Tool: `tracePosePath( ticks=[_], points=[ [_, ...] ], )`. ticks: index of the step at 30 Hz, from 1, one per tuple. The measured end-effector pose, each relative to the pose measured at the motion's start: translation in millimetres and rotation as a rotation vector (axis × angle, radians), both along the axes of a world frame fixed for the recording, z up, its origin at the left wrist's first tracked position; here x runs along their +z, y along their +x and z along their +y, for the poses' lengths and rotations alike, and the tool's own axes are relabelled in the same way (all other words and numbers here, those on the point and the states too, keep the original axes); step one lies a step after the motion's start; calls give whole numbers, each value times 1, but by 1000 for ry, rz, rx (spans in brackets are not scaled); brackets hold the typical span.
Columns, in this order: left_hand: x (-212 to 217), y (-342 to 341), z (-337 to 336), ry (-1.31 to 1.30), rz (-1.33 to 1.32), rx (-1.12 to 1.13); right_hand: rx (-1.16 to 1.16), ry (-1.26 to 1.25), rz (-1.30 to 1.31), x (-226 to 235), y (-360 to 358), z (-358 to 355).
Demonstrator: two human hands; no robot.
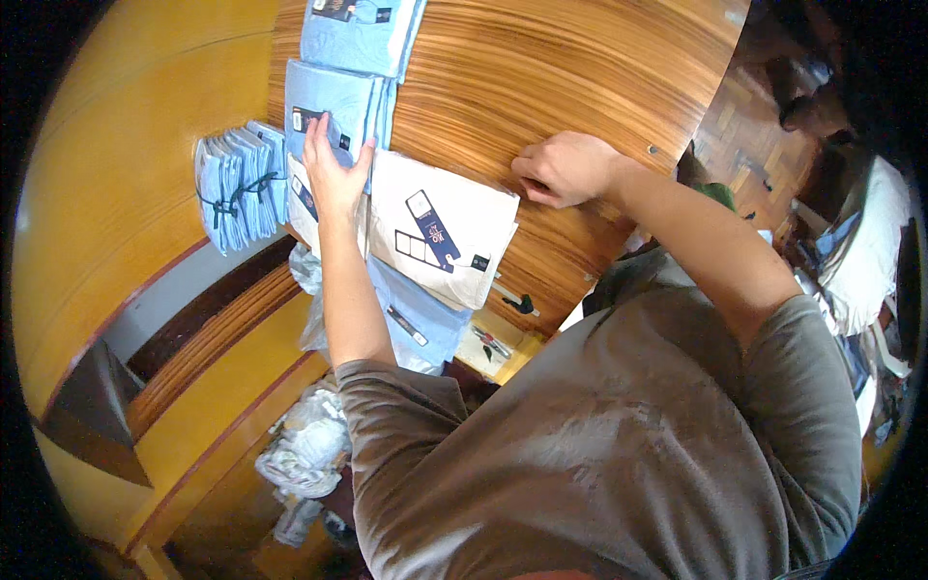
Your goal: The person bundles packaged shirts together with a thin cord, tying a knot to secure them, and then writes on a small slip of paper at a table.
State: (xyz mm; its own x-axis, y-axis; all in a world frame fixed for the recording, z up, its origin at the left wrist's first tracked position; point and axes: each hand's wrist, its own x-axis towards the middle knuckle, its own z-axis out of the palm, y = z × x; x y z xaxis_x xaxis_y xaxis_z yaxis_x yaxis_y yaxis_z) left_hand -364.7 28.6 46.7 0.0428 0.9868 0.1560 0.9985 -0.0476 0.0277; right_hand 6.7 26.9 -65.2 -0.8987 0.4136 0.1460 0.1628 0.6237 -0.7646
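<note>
My left hand (336,172) lies with fingers apart on a light-blue folded cloth pack (333,87) that carries a dark label. Touching or just beside that wrist is a white folded pack (396,188) with a navy label, its edge overlapping others in the row. My right hand (568,170) is curled into a fist over the wooden tabletop (541,58), to the right of the white pack. Its fingertips are turned under, so whatever they hold, if anything, is hidden.
Another blue pack (358,34) lies at the far end of the row, and one more (420,319) nearer me. A blue bundle tied with dark string (237,188) stands on the left. Plastic-wrapped white items (307,440) sit lower left; piled cloth (865,251) is at right.
</note>
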Motion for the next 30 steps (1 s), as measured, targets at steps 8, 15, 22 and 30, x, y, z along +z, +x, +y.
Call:
tracePosePath(
  ticks=[8, 15, 22, 30],
  points=[
    [9, 18, 21, -64, 189, -41, -40, -14, 118, -9, 0, -4],
    [5, 59, 55, -129, 301, -111, -30, -171, 88, -11, 0, -1],
    [-9, 81, 72, -201, 387, -77, 98, -290, 15, -2, 9, 15],
    [-3, 108, 96, -66, 253, -81, 242, -327, -52, -1, 0, 17]
  ],
)
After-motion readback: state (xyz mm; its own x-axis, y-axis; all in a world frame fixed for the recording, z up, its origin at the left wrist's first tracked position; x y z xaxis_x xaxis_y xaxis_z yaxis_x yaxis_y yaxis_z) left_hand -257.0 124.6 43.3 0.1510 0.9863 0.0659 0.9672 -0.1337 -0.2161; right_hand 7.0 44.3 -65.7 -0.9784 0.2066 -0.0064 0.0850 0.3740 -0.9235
